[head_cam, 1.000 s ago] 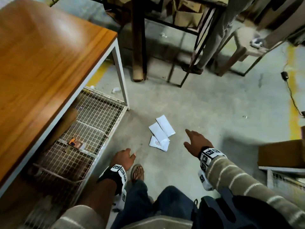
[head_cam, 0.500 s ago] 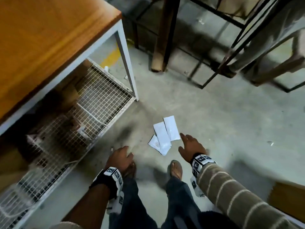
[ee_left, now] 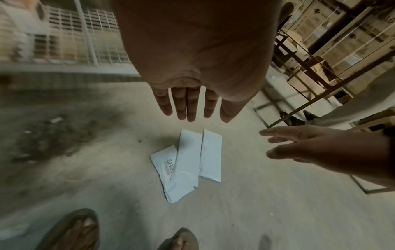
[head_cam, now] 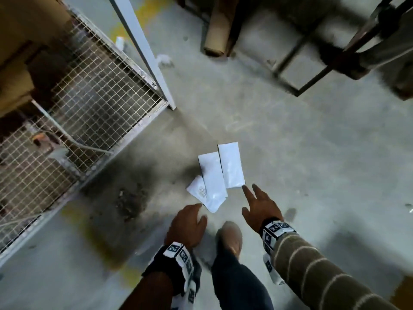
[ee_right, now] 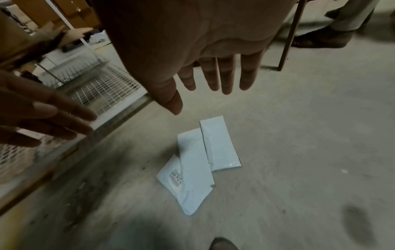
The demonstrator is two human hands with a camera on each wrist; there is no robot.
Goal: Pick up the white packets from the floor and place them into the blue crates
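Three white packets (head_cam: 214, 177) (ee_left: 190, 162) (ee_right: 198, 164) lie overlapping on the grey concrete floor; the lowest one shows a printed label. My left hand (head_cam: 190, 222) (ee_left: 190, 104) hovers just short of their near left corner, fingers straight and empty. Just right of the near end of the rightmost packet, my right hand (head_cam: 259, 204) (ee_right: 215, 79) reaches in with fingers spread and holds nothing. Neither hand touches a packet. No blue crate is in view.
A table leg (head_cam: 152, 63) and a wire-mesh shelf (head_cam: 78, 113) stand to the left of the packets. A cardboard roll (head_cam: 218, 30) and a dark metal frame (head_cam: 312, 70) stand beyond. My sandalled foot (head_cam: 231, 237) is just below the packets. Another person's shoe (ee_right: 320, 37) is at the far right.
My view and both hands have dropped closer to the packets. The right hand has reached forward to the rightmost packet's corner, and the left hand has come up to the stack's near edge.
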